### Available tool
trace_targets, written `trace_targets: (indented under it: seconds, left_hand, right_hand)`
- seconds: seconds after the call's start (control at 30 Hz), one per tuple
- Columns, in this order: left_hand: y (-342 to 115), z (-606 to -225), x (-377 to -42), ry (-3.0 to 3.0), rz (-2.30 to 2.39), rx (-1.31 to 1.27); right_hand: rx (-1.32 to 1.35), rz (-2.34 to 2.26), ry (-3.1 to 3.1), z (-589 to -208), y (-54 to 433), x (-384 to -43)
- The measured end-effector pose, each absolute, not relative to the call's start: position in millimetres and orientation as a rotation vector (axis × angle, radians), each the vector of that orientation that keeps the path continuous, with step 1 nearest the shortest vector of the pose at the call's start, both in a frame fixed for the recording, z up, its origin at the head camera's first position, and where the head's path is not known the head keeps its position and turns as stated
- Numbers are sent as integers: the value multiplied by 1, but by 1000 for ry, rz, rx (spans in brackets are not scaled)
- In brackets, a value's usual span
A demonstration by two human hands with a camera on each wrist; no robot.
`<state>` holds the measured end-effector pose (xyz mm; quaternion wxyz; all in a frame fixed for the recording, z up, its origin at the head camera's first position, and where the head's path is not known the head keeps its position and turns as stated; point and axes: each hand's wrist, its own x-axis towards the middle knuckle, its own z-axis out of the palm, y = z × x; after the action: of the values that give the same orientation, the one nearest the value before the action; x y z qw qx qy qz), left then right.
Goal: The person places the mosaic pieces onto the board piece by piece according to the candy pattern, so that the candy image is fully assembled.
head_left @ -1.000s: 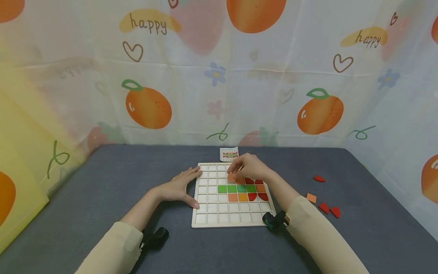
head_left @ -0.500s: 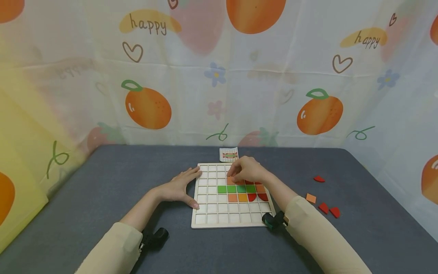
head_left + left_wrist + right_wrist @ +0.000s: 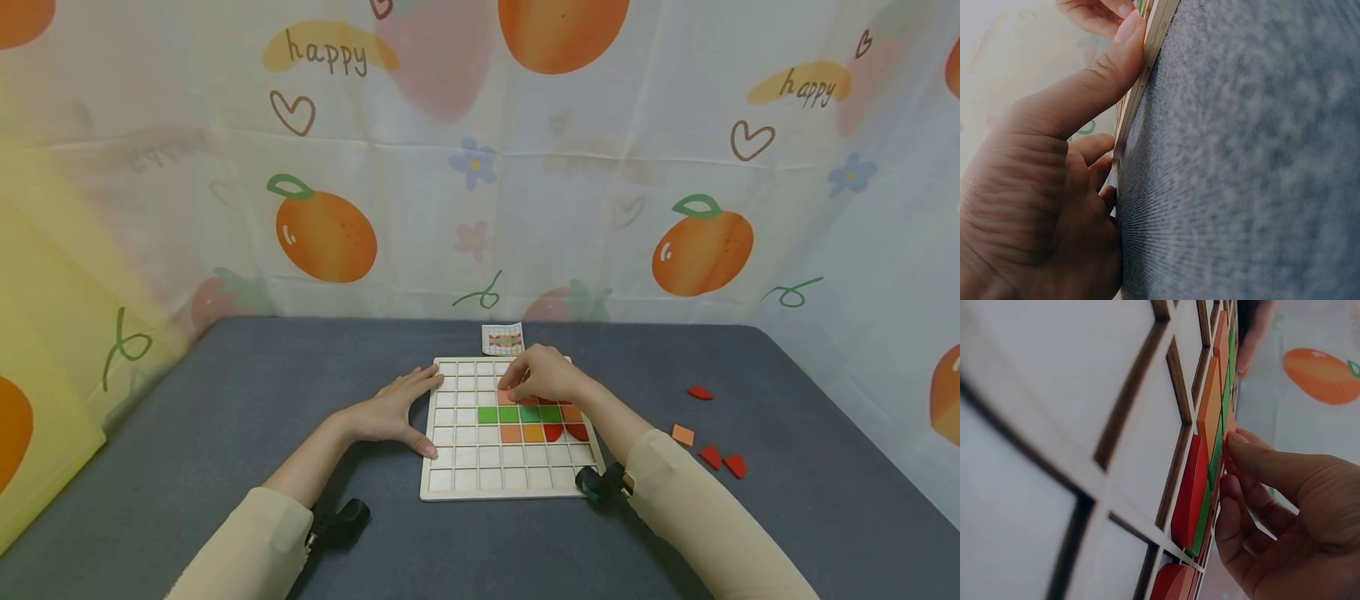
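A pale wooden grid board (image 3: 467, 478) lies on the table, and my left hand (image 3: 386, 415) rests along its left edge, thumb and fingers spread. Over the board's upper middle, my right hand (image 3: 546, 375) pinches an orange square tile (image 3: 503, 397) between thumb and fingers, low at a cell. In the right wrist view the thumb tip touches that tile, which is mostly hidden. Below it runs a row of green tiles (image 3: 508, 414). Nearer me sit a yellow-orange tile (image 3: 533, 432) and red curved tiles (image 3: 576, 432). My right hand partly hides the tiles beneath it.
A small printed pattern card (image 3: 502, 340) lies behind the board. On the table to the right are a loose orange tile (image 3: 682, 434) and several red pieces (image 3: 735, 465). A printed curtain (image 3: 420, 200) hangs behind the table.
My right hand has come slightly down and nearer with the orange tile, which sits a little lower at its cell. The left hand stays in place on the board's edge.
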<state>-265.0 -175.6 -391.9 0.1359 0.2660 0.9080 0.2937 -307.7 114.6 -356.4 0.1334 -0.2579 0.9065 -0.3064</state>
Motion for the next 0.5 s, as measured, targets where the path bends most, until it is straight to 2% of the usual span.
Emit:
trace_targets:
  seconds: [0.5]
  left_hand:
    - [-175,-391,-266,2614,868,773]
  right_hand:
    - [-794,-875,2657,-351,115,-306]
